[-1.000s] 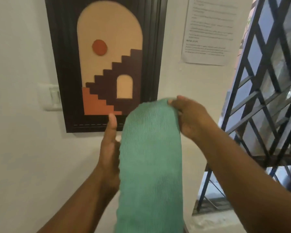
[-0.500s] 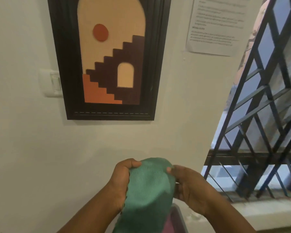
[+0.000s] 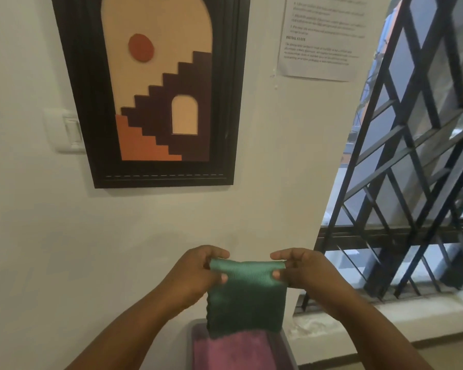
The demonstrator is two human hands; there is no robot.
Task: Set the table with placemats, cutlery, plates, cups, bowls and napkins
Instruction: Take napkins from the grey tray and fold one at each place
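Since half a second ago, both hands have drawn apart along the top edge of the green napkin (image 3: 245, 295), pulling flat what was bunched between them.

Going from biggest to smallest: the pale wall (image 3: 64, 249) is filling most of the scene, and the black window grille (image 3: 401, 182) is taking up the whole right side above a light sill (image 3: 385, 313). A framed picture (image 3: 155, 89) of brown steps and a red disc is hanging straight ahead, with a printed sheet (image 3: 324, 38) taped up to its right and a white light switch (image 3: 64, 130) to its left.

Lower down, the napkin is hanging upright between the person's hands, just in front of the wall, its bottom edge dangling over a grey bin (image 3: 286, 345) that is holding a purple cloth (image 3: 233, 351). The napkin is hiding the far part of that bin and cloth.

The left hand (image 3: 195, 273) is pinching the napkin's upper left corner, thumb on the near face and fingers curled behind. The right hand (image 3: 302, 271) is pinching the upper right corner the same way.
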